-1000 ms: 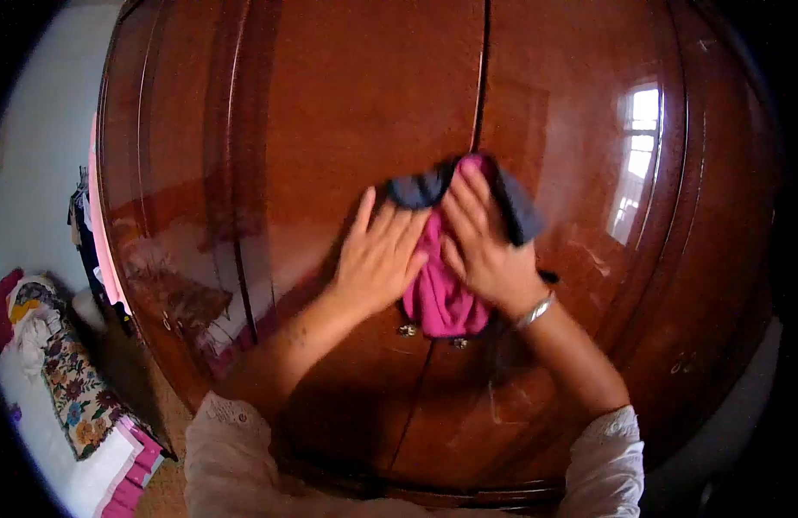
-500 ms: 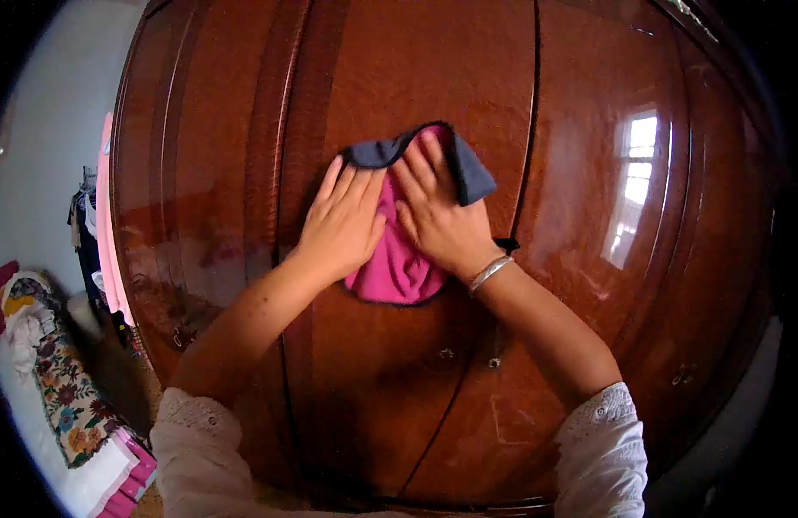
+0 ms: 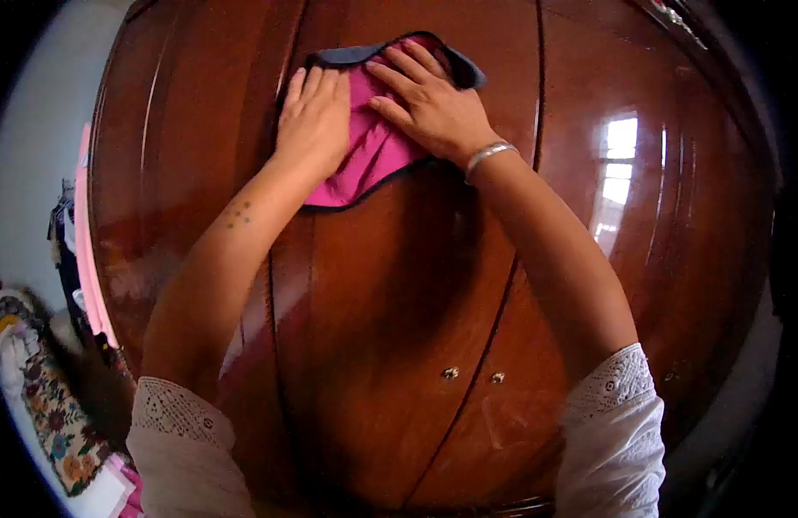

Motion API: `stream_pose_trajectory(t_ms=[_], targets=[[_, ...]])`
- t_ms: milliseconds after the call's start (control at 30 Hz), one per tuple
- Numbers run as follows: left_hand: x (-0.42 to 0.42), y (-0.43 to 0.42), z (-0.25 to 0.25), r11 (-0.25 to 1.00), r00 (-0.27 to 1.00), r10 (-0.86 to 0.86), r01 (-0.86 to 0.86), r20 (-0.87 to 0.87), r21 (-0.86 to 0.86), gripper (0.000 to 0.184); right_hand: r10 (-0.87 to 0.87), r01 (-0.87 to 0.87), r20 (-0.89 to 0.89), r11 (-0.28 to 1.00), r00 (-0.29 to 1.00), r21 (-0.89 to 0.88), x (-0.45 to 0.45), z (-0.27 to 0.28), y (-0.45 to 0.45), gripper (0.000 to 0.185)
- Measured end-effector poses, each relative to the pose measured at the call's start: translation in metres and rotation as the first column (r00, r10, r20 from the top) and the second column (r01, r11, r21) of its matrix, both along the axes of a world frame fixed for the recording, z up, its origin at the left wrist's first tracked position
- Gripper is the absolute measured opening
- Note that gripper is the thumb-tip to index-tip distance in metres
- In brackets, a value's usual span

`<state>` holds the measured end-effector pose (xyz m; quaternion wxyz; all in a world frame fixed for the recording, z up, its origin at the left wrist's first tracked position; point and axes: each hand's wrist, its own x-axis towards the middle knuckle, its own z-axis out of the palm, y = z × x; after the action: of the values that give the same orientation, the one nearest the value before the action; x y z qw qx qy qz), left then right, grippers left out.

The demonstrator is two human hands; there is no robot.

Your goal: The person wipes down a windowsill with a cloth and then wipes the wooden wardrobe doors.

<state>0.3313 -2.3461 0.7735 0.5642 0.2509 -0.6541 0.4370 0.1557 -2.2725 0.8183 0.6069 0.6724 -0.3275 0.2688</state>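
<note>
A pink cloth [image 3: 364, 160] with a dark edge and a grey-blue reverse side lies against the glossy brown wardrobe door [image 3: 373, 285]. My left hand [image 3: 316, 119] rests flat on the cloth's left part, fingers stretched upward. On its upper right part my right hand [image 3: 433, 108] is spread, palm down, with the thumb apart. The cloth's top edge folds over, showing the grey-blue side above the fingers. A silver bangle [image 3: 490, 155] circles my right wrist.
Two small keyholes or knobs [image 3: 451, 373] sit low beside the door seam. At the left hang pink fabric [image 3: 86, 233] and dark clothes [image 3: 62, 224]. Below them is a flower-patterned cloth [image 3: 62, 423]. A window reflection [image 3: 619, 164] shines on the right door.
Both hands and the cloth have moved up and slightly left across the door. The cloth's lower edge is now stretched wider, and the view has shifted a little.
</note>
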Motion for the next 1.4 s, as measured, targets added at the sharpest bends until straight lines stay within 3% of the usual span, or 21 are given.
stream_pose_trajectory(t_ms=[33,67,100,167,200,300,500,633,667,767,800,833,900,967,1067,1167,1233,1267,1300,1333,1400], targets=[[-0.013,0.007,0.007,0.998,1.0,-0.01,0.01,0.007,0.063,0.05,-0.023,0.023,-0.006,0.996,1.0,-0.084,-0.013,0.002,0.008,0.049],[-0.03,0.01,0.011,0.979,0.981,-0.194,0.195,-0.024,0.059,0.048,-0.047,0.045,-0.01,0.985,0.999,-0.166,-0.026,0.006,0.016,0.049],[-0.046,0.013,0.018,0.974,0.975,-0.22,0.219,-0.022,-0.055,0.048,-0.066,0.063,-0.009,0.982,0.998,-0.179,-0.04,0.011,0.024,0.049],[-0.076,0.027,0.031,0.935,0.935,-0.354,0.354,0.015,-0.024,0.048,-0.115,0.126,0.064,0.972,0.991,-0.2,-0.068,0.016,0.041,0.051],[-0.096,0.034,0.035,0.928,0.928,-0.371,0.372,0.021,-0.029,0.048,-0.123,0.135,0.064,0.964,0.99,-0.23,-0.084,0.021,0.05,0.05],[-0.156,0.056,0.049,0.88,0.922,-0.386,0.364,-0.013,-0.306,0.051,-0.181,0.202,0.097,0.933,0.979,-0.297,-0.132,0.027,0.083,0.049],[-0.234,0.094,0.086,0.836,0.907,-0.366,0.419,0.209,-0.355,0.052,-0.234,0.325,0.297,0.894,0.926,-0.309,-0.224,0.029,0.144,0.056],[-0.249,0.101,0.119,0.869,0.937,-0.294,0.343,0.187,-0.356,0.053,-0.405,0.5,0.297,0.758,0.864,-0.418,-0.253,0.062,0.137,0.057],[-0.256,0.091,0.13,0.81,0.924,-0.347,0.38,0.157,-0.446,0.053,-0.408,0.501,0.295,0.758,0.864,-0.417,-0.251,0.074,0.13,0.057],[-0.254,0.071,0.156,0.803,0.911,-0.401,0.398,0.092,-0.444,0.052,-0.41,0.528,0.335,0.699,0.849,-0.483,-0.238,0.095,0.107,0.055],[-0.239,0.073,0.158,0.915,0.924,-0.337,0.367,0.18,-0.17,0.062,-0.551,0.586,0.249,0.598,0.796,-0.547,-0.234,0.099,0.104,0.047],[-0.227,0.074,0.152,0.923,0.93,-0.323,0.35,0.173,-0.158,0.062,-0.676,0.611,0.17,0.493,0.717,-0.619,-0.229,0.102,0.098,0.048],[-0.21,0.067,0.146,0.923,0.942,-0.305,0.328,0.139,-0.2,0.057,-0.619,0.5,0.047,0.585,0.784,-0.638,-0.219,0.108,0.092,0.049],[-0.189,0.066,0.124,0.92,0.956,-0.252,0.285,0.15,-0.27,0.058,-0.611,0.505,0.066,0.583,0.789,-0.637,-0.204,0.085,0.093,0.045],[-0.163,0.05,0.108,0.93,0.951,-0.276,0.301,0.139,-0.211,0.059,-0.295,0.314,0.124,0.789,0.948,-0.527,-0.16,0.059,0.08,0.052],[-0.121,0.029,0.103,0.951,0.962,-0.236,0.258,0.14,-0.17,0.061,-0.285,0.268,0.04,0.831,0.958,-0.488,-0.115,0.054,0.062,0.051],[-0.092,0.013,0.113,0.9,0.941,-0.315,0.338,0.124,-0.275,0.061,-0.305,0.26,-0.013,0.831,0.952,-0.492,-0.082,0.062,0.055,0.051],[-0.073,0.018,0.114,0.946,0.953,-0.273,0.29,0.13,-0.144,0.062,-0.265,0.229,-0.013,0.857,0.964,-0.463,-0.067,0.067,0.047,0.048],[-0.055,0.02,0.12,0.948,0.956,-0.267,0.284,0.125,-0.142,0.062,-0.224,0.196,-0.014,0.879,0.975,-0.435,-0.049,0.076,0.044,0.046],[-0.04,0.018,0.126,0.954,0.959,-0.259,0.272,0.114,-0.122,0.063,-0.342,0.268,-0.079,0.843,0.936,-0.466,-0.045,0.092,0.038,0.046],[-0.007,0.006,0.14,0.961,0.964,-0.246,0.255,0.097,-0.106,0.064,-0.378,0.307,-0.058,0.823,0.924,-0.479,-0.004,0.099,0.034,0.047]])
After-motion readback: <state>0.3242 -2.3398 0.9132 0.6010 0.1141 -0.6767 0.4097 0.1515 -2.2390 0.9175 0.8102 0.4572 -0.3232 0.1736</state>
